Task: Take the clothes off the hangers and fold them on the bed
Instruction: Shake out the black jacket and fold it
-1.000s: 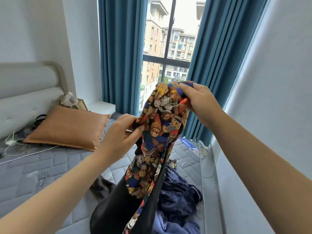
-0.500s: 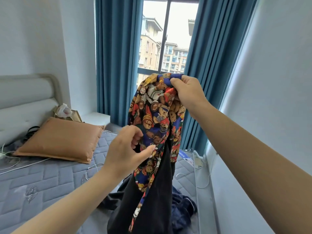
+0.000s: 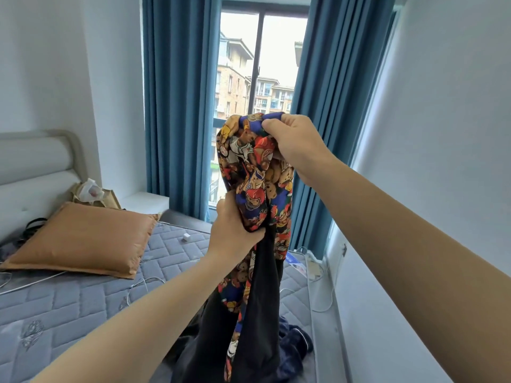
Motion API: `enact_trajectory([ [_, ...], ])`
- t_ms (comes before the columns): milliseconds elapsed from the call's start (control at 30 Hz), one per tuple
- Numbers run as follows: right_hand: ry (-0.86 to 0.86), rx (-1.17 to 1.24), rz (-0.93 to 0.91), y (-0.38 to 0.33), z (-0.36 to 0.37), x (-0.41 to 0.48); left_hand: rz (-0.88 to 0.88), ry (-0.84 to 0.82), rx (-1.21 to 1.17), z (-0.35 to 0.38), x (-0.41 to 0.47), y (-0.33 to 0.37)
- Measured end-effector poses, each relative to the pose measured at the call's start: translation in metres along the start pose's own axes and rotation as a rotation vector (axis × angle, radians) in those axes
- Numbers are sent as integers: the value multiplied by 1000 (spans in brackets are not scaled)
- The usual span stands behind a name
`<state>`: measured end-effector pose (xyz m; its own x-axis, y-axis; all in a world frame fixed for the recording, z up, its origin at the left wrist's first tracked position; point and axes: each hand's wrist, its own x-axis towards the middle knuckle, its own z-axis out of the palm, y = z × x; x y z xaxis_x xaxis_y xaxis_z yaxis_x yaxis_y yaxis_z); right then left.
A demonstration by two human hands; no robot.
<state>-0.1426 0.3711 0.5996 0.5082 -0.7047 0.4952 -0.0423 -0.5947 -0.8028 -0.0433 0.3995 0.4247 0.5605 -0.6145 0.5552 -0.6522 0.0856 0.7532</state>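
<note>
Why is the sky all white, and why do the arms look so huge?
Head view: daylight overexposes the window to plain white; the wide-angle lens stretches the right forearm near the frame edge; the bear-print garment looks sharp.

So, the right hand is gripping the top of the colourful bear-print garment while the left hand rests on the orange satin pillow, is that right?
Not quite. In the head view the left hand grips the colourful bear-print garment lower down, well away from the orange satin pillow. The right hand does grip the garment's top.
</note>
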Motion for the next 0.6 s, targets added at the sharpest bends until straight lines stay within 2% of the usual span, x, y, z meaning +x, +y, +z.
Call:
enact_trajectory([
  [167,37,3,22,17,-17,6,25,-136,-139,-3,5,-4],
  [300,36,72,78,36,-39,9,1,-166,-228,-7,-3,2],
  [433,-22,175,223,58,-59,-2,-82,-119,-226,-13,0,6],
  [600,-9,65,156,96,-68,-34,-257,1,-242,-22,16,6],
])
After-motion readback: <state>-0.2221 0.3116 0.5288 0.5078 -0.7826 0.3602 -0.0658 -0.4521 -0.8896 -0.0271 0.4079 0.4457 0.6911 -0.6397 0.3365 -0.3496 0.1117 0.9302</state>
